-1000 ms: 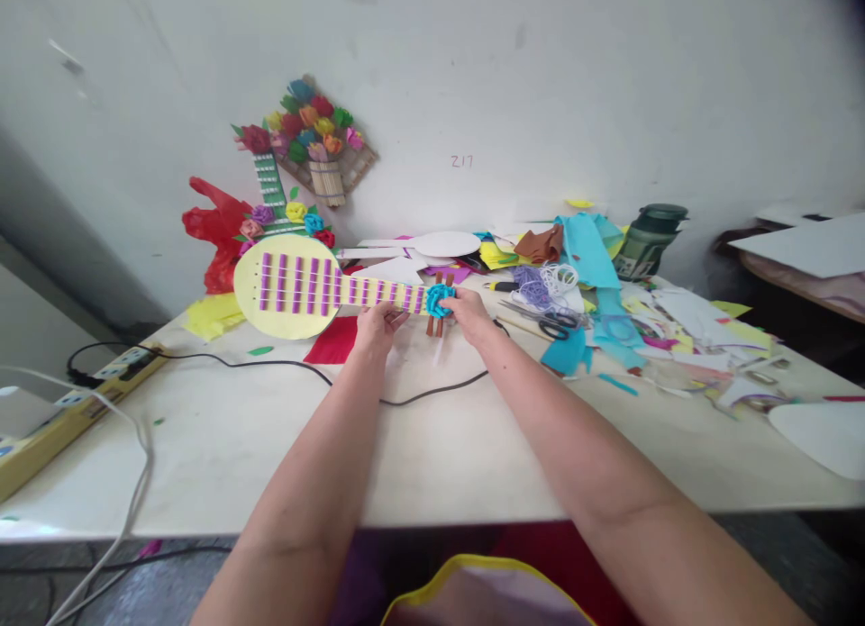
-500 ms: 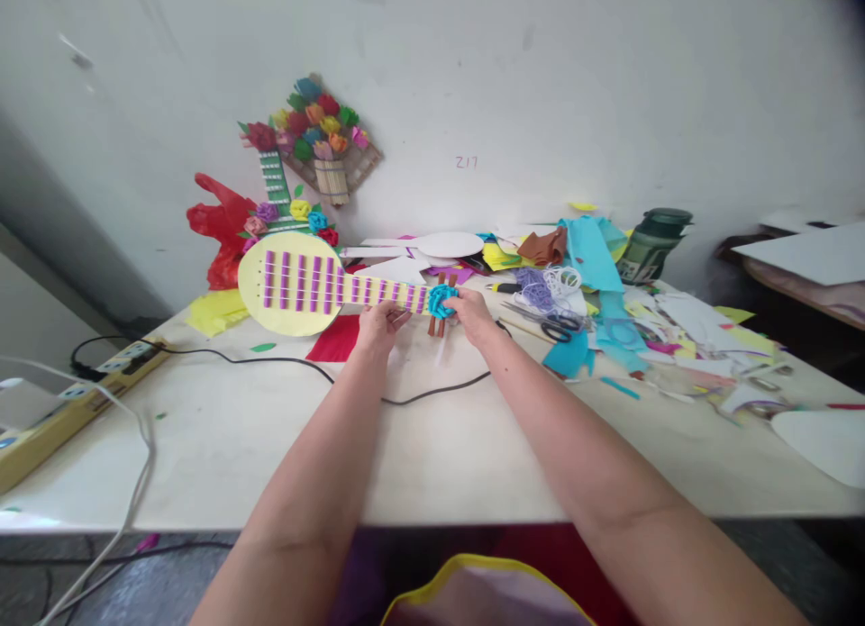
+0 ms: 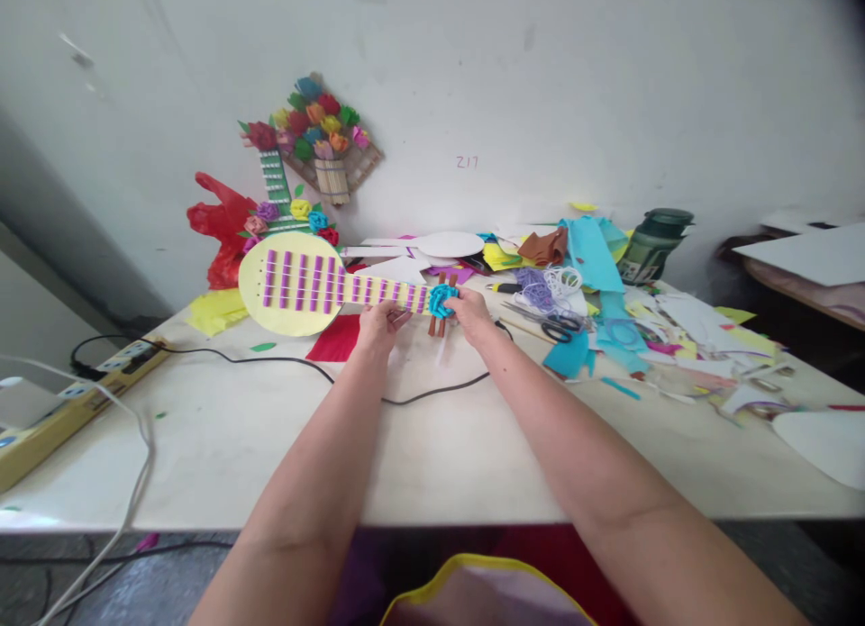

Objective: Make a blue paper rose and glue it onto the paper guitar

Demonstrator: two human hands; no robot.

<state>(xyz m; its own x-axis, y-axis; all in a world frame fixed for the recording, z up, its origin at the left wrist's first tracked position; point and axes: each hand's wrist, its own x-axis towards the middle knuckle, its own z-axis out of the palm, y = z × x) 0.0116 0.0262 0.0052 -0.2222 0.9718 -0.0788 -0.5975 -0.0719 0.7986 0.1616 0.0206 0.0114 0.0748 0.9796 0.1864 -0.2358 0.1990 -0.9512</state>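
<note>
**One paper instrument, mostly formed**

It is left of centre in the frame, held by two hands. The left hand pinches its neck; the right hand pinches one blue flower at the neck's end. Purple strips, about six on the round body, and brown pegs, seemingly two, look already attached. Whether the flower is fixed, or any part is left to add, I cannot tell. Right of centre lies one pair of scissors; at upper right stands one bottle.

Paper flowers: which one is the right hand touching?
The blue flower beside the brown sticks, under the right hand's fingertips; the other flowers are farther back.
</note>
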